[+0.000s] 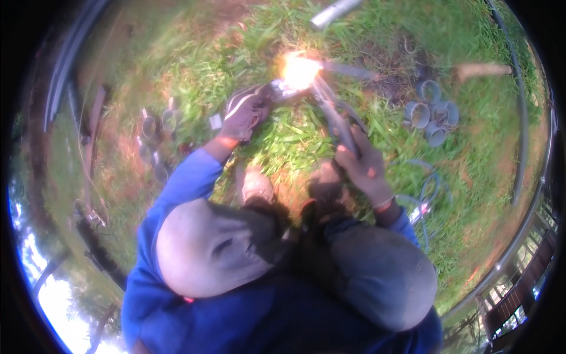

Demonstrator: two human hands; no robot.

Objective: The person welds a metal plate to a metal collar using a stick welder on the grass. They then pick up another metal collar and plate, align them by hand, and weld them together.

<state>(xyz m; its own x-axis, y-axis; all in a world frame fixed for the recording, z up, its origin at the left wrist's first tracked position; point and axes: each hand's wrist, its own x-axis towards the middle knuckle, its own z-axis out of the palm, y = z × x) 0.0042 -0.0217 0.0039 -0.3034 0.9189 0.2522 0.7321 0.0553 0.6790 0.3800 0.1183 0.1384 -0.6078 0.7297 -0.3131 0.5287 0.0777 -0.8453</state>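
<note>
A bright welding arc (300, 72) glares in front of me, and its light washes out the metal around it. My left hand (246, 112), in a dark glove with pale stripes, is closed at the near end of a short metal piece (284, 89) just left of the glare. My right hand (367, 168) is wrapped round the handle of a welding electrode holder (339, 125), which points up and left to the bright spot. The exact contact point is hidden by the glare.
Several short pipe rings (436, 112) lie on the grass at the right, and more pipe pieces (150, 127) at the left. A metal tube (336, 12) lies at the top. Coiled blue cord (433, 186) lies right of my boots (257, 186).
</note>
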